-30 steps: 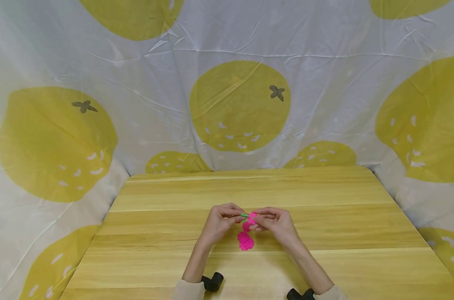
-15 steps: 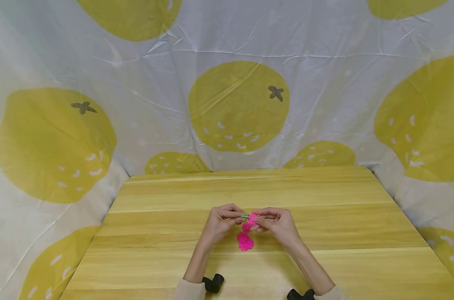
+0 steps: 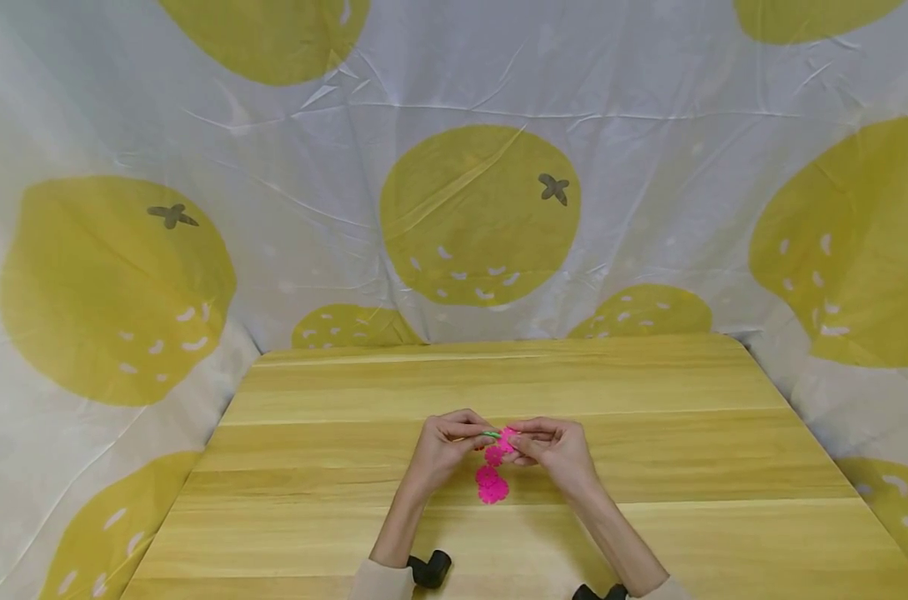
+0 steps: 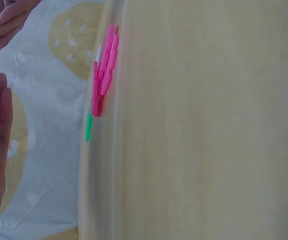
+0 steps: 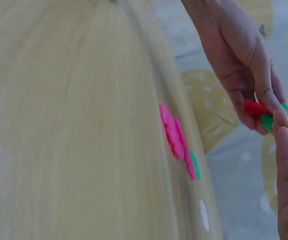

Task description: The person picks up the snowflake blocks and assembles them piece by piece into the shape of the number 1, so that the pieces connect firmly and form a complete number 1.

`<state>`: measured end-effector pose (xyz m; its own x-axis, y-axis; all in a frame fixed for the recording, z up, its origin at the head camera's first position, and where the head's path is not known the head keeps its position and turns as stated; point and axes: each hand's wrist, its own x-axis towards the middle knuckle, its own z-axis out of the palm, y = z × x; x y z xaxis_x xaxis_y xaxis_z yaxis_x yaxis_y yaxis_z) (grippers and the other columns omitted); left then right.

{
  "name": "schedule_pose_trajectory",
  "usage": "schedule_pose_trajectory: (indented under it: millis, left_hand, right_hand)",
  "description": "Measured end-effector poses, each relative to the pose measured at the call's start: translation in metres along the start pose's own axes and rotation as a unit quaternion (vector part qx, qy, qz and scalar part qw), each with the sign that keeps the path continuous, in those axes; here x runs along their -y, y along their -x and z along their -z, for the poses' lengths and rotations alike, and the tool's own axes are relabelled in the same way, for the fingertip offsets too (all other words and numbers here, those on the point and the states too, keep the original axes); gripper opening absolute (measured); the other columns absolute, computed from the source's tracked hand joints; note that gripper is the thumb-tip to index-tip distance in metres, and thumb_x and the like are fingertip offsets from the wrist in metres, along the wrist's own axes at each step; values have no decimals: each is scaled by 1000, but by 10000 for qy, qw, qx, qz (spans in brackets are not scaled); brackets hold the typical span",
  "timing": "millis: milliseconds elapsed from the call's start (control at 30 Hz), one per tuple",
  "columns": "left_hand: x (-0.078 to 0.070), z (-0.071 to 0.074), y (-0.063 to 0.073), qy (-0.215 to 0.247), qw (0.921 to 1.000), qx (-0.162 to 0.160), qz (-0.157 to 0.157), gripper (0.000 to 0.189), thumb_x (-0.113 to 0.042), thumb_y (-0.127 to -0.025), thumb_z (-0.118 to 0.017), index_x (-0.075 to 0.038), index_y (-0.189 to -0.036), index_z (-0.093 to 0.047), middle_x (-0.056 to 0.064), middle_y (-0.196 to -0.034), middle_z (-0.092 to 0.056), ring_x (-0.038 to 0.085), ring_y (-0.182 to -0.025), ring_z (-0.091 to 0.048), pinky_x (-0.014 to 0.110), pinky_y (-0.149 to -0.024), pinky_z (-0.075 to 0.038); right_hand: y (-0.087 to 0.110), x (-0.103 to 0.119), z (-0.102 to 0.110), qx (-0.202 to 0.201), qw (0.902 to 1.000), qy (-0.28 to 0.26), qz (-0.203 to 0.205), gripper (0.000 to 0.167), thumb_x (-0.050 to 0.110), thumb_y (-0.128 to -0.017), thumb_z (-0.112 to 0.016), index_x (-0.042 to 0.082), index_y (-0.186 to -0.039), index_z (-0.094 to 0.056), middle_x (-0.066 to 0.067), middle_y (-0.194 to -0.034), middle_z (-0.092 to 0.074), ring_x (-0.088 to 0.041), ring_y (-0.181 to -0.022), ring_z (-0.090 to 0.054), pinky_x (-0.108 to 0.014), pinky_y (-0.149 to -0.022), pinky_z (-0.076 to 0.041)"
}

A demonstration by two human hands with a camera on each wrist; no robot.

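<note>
Above the table's middle, my left hand (image 3: 440, 442) pinches a green snowflake building disc (image 3: 492, 433). A red disc (image 5: 255, 108) is joined to the green one, partly covered by the left fingers. My right hand (image 3: 562, 450) pinches a pink snowflake disc (image 3: 509, 438) by its edge, right up against the green disc. The fingertips of both hands almost meet and hide where the pieces come together. Just below the hands in the head view, several loose pink discs (image 3: 491, 485) lie on the table.
The wooden table (image 3: 311, 483) reaches back to a white curtain (image 3: 649, 192) printed with yellow lemons. Beside the pink discs, the left wrist view shows a green disc (image 4: 88, 127) and a white disc (image 4: 99, 53). A black wrist device (image 3: 431, 569) sits by the left sleeve.
Both hands keep nearly the same place. Between their fingertips the green disc has tilted slightly, and the pink disc has shifted a little to the right.
</note>
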<state>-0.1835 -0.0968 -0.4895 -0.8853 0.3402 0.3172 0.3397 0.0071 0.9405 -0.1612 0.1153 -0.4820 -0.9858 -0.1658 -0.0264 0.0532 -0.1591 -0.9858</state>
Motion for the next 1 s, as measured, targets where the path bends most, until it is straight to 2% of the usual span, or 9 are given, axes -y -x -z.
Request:
schedule_pose_trajectory:
  millis: [133, 367, 533, 767, 1000]
  left_hand:
    - [0, 0, 0, 73, 9999, -94, 30, 13, -1, -91, -75, 8, -97, -80, 28, -94, -71, 5, -78, -64, 21, -71, -57]
    - [-1, -1, 1, 113, 9998, 147, 5, 14, -2, -92, -75, 9, -99, -80, 29, -93, -70, 5, -78, -60, 19, -69, -54]
    - [-3, -3, 0, 54, 9999, 87, 2, 14, -2, -92, -75, 9, -99, -80, 29, -94, -71, 4, -78, -59, 18, -68, -52]
    - [-3, -2, 1, 34, 9997, 89, 226, 14, -4, -92, -75, 6, -101, -81, 27, -96, -72, 5, -79, -60, 18, -69, -53]
    - [-1, 3, 2, 37, 9994, 170, 284, 13, -4, -91, -76, 5, -100, -81, 26, -96, -73, 6, -78, -62, 20, -70, -54]
  right_hand:
    - [2, 0, -4, -118, 9998, -111, 75, 30, -4, -95, -69, -22, -118, -65, -17, -93, -79, -13, -71, -77, -32, -70, -64]
    - [2, 2, 2, 231, 9996, 161, -97, 32, 1, -95, -71, -21, -118, -65, -24, -97, -78, -15, -70, -77, -31, -69, -64]
    - [2, 2, 2, 200, 9996, 184, -110, 33, 1, -95, -71, -21, -119, -65, -23, -97, -78, -14, -70, -77, -33, -70, -64]
    - [1, 2, 3, 220, 9995, 224, -78, 35, 4, -95, -73, -20, -120, -66, -25, -97, -78, -14, -71, -77, -32, -69, -64]
    - [-1, -1, 3, 482, 9985, 247, 5, 37, 8, -97, -72, -19, -122, -65, -24, -100, -78, -13, -74, -78, -33, -72, -64]
